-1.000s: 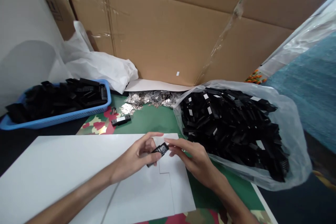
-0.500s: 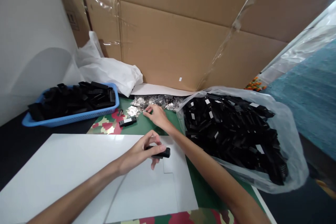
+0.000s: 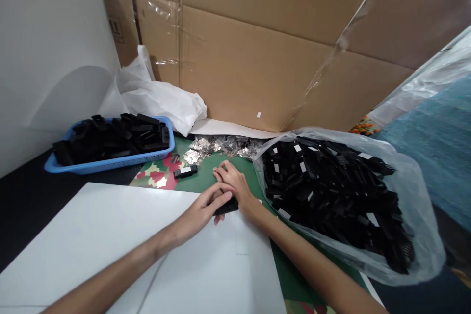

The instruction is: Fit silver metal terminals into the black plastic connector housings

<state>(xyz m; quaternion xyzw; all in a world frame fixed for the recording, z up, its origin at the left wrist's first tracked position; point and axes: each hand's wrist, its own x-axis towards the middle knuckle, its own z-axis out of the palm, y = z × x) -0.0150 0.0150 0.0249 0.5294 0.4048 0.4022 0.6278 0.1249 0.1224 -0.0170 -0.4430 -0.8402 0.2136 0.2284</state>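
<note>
My left hand [image 3: 200, 213] is closed round a small black plastic part [image 3: 230, 205], holding it over the white board. A ribbed side of the part shows below the thumb. My right hand [image 3: 235, 184] is at the part's far side, against the left fingers. Its fingers are curled together in a pinch; whatever lies between them is too small to make out. Just beyond the hands lies another black part with a white label [image 3: 185, 171]. Behind it is a spread of small shiny metal pieces [image 3: 195, 153].
On the left stands a blue basket [image 3: 110, 161] of black parts. A clear plastic bag [image 3: 423, 196] of black parts, several with white labels, sits on the right. The white board [image 3: 121, 235] lies in front. A cardboard wall [image 3: 250, 68] and a white bag [image 3: 162, 100] stand behind.
My right hand has come back from the metal pieces to the black part in my left hand. The left hand still grips the part, now tilted differently. The view has shifted slightly.
</note>
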